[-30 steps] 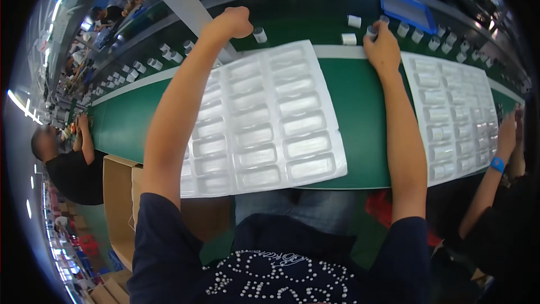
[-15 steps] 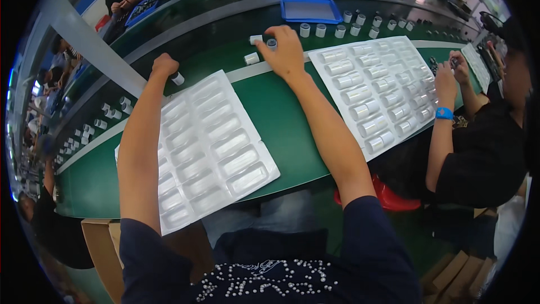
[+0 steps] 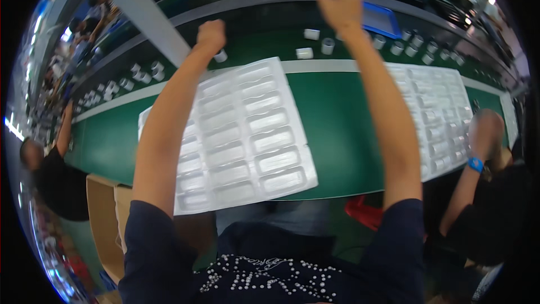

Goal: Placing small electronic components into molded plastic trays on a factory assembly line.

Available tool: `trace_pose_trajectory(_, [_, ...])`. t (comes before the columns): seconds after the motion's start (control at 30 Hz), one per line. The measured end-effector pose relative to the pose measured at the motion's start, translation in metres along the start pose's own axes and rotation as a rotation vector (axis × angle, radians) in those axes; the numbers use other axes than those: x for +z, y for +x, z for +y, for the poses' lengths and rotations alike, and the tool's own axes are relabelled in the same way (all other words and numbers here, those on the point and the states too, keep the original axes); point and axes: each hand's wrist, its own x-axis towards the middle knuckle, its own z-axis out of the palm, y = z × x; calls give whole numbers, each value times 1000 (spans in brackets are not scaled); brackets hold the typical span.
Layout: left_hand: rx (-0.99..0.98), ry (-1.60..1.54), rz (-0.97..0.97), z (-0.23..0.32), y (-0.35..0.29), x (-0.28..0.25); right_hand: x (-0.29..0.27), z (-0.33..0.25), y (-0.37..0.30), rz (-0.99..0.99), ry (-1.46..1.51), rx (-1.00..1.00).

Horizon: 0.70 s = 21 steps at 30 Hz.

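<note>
My left hand [image 3: 211, 35] is over the dark belt with its fingers curled in; whatever they may hold is hidden. A small white cylinder [image 3: 221, 56] stands just beside its wrist. My right hand [image 3: 340, 5] reaches farther back, fingers bent together and slightly blurred, so their contents cannot be made out. Below it on the belt are an upright cylinder [image 3: 328, 45] and two lying ones, a farther cylinder [image 3: 311, 34] and a nearer cylinder [image 3: 304, 53]. Under my left forearm lies a white plastic blister tray [image 3: 308, 163] with bare pockets.
A second blister tray [image 3: 467, 87], filled with white cylinders, lies right, near a co-worker's blurred hand [image 3: 486, 135]. A blue tray [image 3: 397, 29] sits behind my right wrist. More cylinders line the belt on both sides. A grey post [image 3: 140, 14] rises left; a cardboard box [image 3: 103, 219] stands below.
The view has swung left. My right hand has left the upright cylinder, reached farther back and drawn its fingers together. My left hand stays curled near its cylinder.
</note>
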Motion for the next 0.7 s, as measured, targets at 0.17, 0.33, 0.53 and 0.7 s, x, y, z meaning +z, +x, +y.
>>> trace_pose_trajectory(0.17, [41, -260, -54, -6, 11, 5, -31, 48, 12, -92, -51, 37])
trace_pose_trajectory(0.33, [-86, -184, 35, -7, 6, 19, -47, 84, 16, -149, -194, 146])
trace_pose_trajectory(0.53, [618, -321, 133, 59, -182, -23, -115, 227, 21, 78, -648, 478])
trace_pose_trajectory(0.7, [594, -270, -22, 44, -246, -4, -93, 363, 46, -341, -892, 599])
